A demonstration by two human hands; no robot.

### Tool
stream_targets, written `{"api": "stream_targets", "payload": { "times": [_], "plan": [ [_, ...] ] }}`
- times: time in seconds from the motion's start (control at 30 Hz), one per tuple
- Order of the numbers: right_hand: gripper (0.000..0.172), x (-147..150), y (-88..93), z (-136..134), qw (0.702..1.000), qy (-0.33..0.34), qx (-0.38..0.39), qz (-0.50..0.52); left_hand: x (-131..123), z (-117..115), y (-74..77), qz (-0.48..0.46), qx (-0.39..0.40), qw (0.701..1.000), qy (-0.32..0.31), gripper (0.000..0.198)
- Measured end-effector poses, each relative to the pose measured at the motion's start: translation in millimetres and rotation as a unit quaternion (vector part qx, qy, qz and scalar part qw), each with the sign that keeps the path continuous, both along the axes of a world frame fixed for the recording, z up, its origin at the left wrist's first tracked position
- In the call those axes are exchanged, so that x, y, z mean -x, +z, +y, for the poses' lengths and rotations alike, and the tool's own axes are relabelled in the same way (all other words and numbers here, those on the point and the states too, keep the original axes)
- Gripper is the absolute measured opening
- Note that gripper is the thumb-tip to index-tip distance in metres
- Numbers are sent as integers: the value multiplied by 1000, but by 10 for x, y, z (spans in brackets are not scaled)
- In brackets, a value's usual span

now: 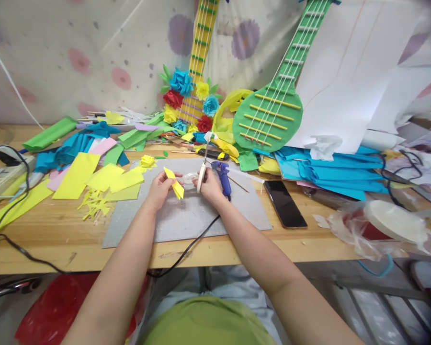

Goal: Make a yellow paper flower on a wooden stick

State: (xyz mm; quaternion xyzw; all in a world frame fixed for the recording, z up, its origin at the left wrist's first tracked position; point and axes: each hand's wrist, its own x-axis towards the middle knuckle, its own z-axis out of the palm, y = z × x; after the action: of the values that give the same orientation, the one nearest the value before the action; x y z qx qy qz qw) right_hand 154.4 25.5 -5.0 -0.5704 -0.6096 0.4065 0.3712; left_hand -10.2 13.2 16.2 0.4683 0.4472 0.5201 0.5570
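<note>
Over the grey cutting mat (129,225), my left hand (160,188) pinches a folded strip of yellow crepe paper (174,183). My right hand (211,184) grips a pair of white-handled scissors (201,177), its blades pointing up and away from me, apart from the paper. A roll of clear tape (190,179) lies between my hands. Just right of my right hand is a blue glue gun (221,176), its black cord (197,239) running toward the table's front edge. Behind my left hand sits a yellow paper flower (148,162).
Yellow paper sheets (77,175) and shredded yellow scraps (95,203) lie to the left. A black phone (285,203) rests on the right. Behind stand a green paper guitar (269,115) and a yellow one (201,48) with paper flowers. Blue paper (330,167) is stacked back right.
</note>
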Motion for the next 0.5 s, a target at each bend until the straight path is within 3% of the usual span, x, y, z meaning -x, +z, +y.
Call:
{"api": "stream_targets", "payload": {
  "times": [0.17, 0.5],
  "plan": [
    [34, 22, 49, -55, 996, -73, -32, -46, 29, -17, 25, -17, -14, 1000, -17, 24],
    [28, 17, 133, -102, 994, -41, -59, -86, 42, -26, 103, -131, 8, 988, -85, 12]
  ]
}}
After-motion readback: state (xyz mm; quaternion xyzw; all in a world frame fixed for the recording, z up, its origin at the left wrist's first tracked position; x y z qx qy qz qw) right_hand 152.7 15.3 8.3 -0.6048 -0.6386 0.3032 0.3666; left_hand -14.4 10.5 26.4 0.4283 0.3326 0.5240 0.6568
